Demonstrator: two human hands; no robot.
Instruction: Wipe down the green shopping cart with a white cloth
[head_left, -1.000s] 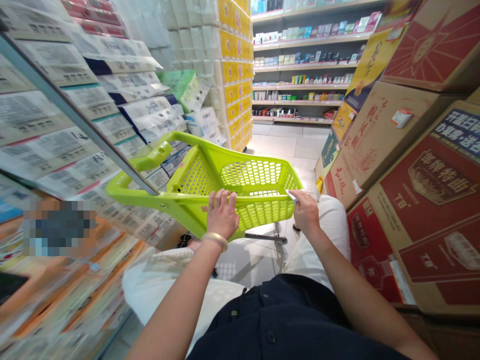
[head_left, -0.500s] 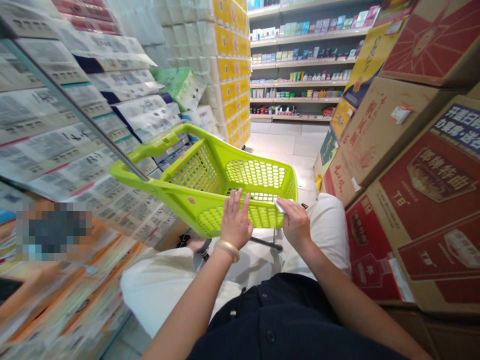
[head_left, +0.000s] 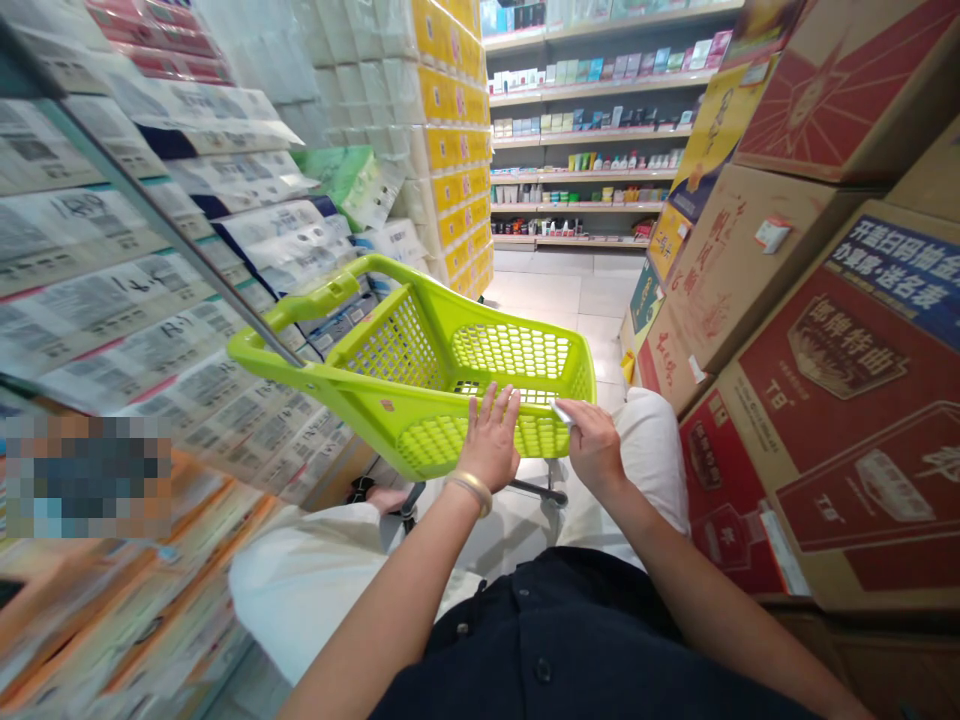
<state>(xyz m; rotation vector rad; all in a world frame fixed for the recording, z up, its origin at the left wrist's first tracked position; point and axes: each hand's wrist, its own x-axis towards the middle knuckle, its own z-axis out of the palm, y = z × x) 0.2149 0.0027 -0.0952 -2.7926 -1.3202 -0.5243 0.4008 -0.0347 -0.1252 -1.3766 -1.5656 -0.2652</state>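
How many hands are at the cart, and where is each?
2. The left hand lies against the near side of the cart; the right hand, farther right along it, pinches a small white item. Neither is hidden.

2 hands (head_left: 493, 442) at green cart (head_left: 358, 398), boxes (head_left: 847, 360)

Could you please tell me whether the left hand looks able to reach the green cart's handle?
Probably yes: the left hand is open at the cart's near rim, with no object visible in it, and the handle lies leftward, though the metal pole at its near end may obstruct.
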